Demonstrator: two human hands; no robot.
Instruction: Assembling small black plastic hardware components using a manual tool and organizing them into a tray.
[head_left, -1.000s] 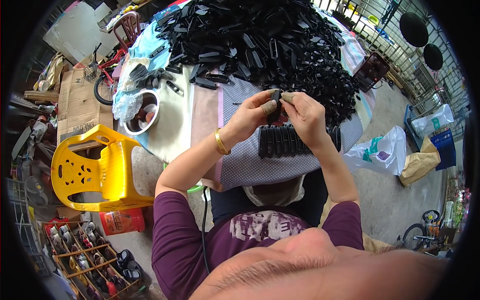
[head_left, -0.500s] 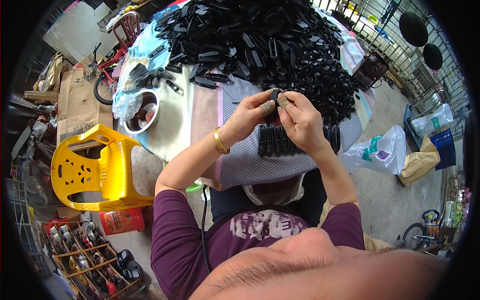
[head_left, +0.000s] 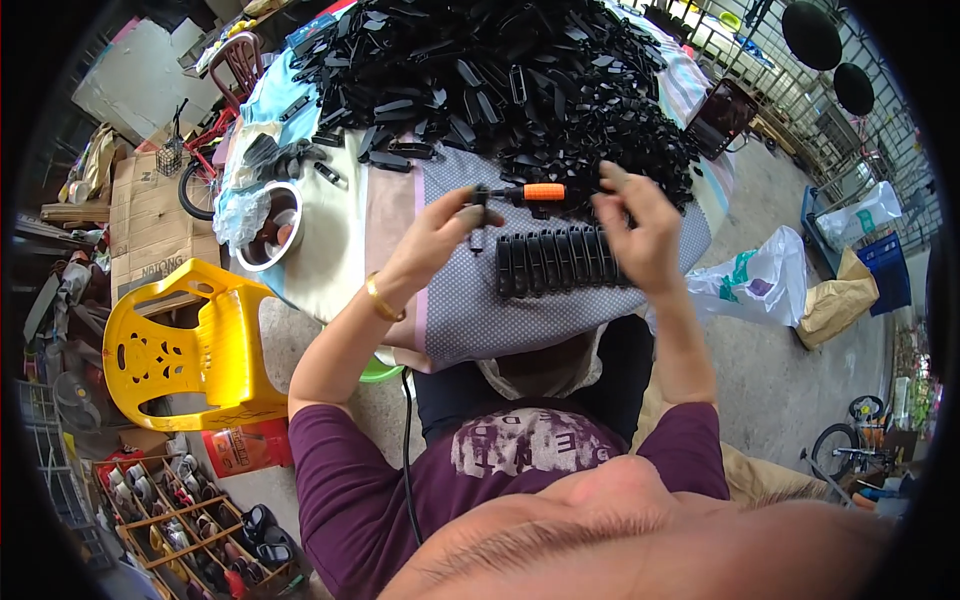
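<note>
My left hand (head_left: 440, 235) is closed in a pinch on a small black plastic part (head_left: 480, 208), its finer shape hard to make out. Just right of these fingers lies a tool with an orange handle (head_left: 544, 191) and a dark shaft pointing left; its tip is hidden or too small to tell. My right hand (head_left: 640, 228) has its fingers apart and holds nothing visible, close to the near edge of a heap of small black parts (head_left: 640, 130). Below the tool, a neat row of black plastic pieces (head_left: 555, 265) stands side by side, its right end partly behind my right hand.
Longer black plastic pieces (head_left: 430, 70) heap over the far table. At left are a white bucket (head_left: 300, 240) and several loose parts. A yellow plastic chair (head_left: 225, 350) stands left of the table, plastic bags (head_left: 770, 280) on the right. A dark cable (head_left: 407, 440) hangs beside me.
My hands have come apart: the left moved left with the small black part, the right moved right and opened. The orange handle between them has come into sight.
</note>
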